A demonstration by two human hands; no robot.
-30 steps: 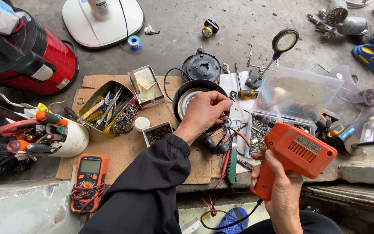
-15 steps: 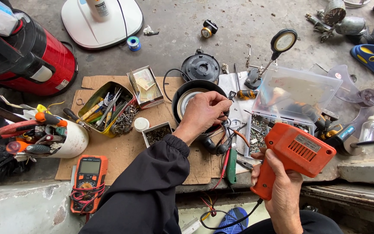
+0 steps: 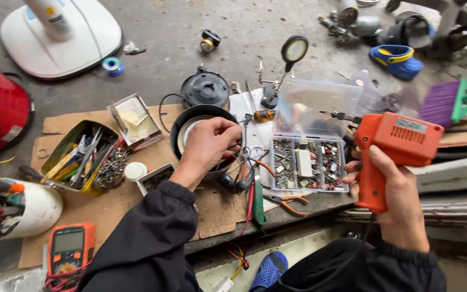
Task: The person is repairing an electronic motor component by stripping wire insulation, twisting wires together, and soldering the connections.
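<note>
Since a second ago your right hand (image 3: pixel 393 197) has lifted the orange soldering gun (image 3: pixel 393 148) higher and further right, while your left hand (image 3: pixel 209 146) stays pinched narrowly on thin wires at the black round housing (image 3: pixel 182 127) on the cardboard-covered counter (image 3: pixel 109 208). You risk the gun's tip touching the clear parts box (image 3: pixel 309 148) just beside it and melting the plastic, or tugging the wires loose if the left hand slips. I count one gun, one parts box, one orange multimeter (image 3: pixel 68 251), one magnifier (image 3: pixel 294 50), two hands.
</note>
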